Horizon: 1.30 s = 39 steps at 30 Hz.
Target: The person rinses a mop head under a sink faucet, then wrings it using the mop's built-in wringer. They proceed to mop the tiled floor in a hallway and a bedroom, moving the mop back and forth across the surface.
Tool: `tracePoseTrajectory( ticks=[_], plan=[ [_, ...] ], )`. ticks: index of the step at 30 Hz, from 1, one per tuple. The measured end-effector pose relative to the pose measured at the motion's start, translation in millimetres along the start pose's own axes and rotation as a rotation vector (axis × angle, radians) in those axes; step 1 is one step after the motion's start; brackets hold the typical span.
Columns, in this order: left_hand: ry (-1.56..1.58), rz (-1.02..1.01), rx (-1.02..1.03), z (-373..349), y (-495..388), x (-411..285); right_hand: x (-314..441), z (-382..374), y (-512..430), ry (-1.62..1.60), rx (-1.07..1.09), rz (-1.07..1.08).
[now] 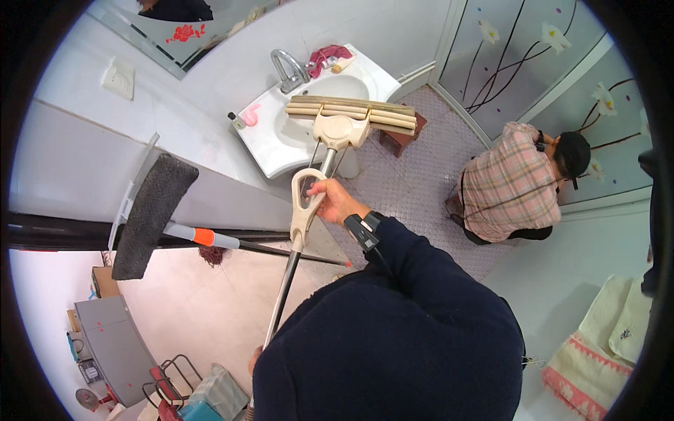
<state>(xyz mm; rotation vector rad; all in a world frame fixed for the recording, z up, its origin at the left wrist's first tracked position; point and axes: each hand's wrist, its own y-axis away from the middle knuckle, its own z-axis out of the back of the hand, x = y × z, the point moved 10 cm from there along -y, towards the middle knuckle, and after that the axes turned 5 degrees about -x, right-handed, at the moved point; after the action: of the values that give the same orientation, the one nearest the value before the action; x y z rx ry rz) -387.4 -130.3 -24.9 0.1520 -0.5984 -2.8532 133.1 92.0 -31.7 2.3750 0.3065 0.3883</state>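
Note:
My right hand (pixel 333 201) grips the cream plastic lever handle of a sponge mop (pixel 339 129), fingers through its loop. The mop is lifted with its head upward, and its folded sponge roll (pixel 350 111) appears over the front of the white washbasin (pixel 263 155). I cannot tell whether the sponge touches the basin. Lower down, my left hand (pixel 255 361) is around the metal pole (pixel 281 300), mostly hidden behind my dark clothing. Left of the pole stands a squeegee with a dark grey fabric pad (pixel 155 216) and an orange-collared handle.
A person in a checked shirt (pixel 511 184) crouches by the floral glass doors (pixel 526 58) at right. A brown stool (pixel 403 134) stands beyond the basin. The faucet (pixel 289 73), a red cloth (pixel 326 58) and a small bottle (pixel 236 121) are at the basin. Towels (pixel 590 358) hang lower right.

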Motion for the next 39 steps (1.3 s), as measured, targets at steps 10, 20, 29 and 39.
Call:
tracePoseTrajectory(
  ticks=[10,20,29,39],
  plan=[
    [-0.103,-0.031,-0.223,15,18,-40,9,-9,-7,-0.033,0.014,-0.008],
    [-0.11,-0.083,-0.646,68,49,-69,-19,-28,-33,-0.269,-0.006,-0.043],
    [-0.158,0.042,-0.661,79,56,-47,-34,-50,-40,-0.263,0.15,-0.036],
    [-0.362,-0.101,-1.078,203,105,-96,-18,-106,-23,-0.271,0.365,0.004]
  ],
)
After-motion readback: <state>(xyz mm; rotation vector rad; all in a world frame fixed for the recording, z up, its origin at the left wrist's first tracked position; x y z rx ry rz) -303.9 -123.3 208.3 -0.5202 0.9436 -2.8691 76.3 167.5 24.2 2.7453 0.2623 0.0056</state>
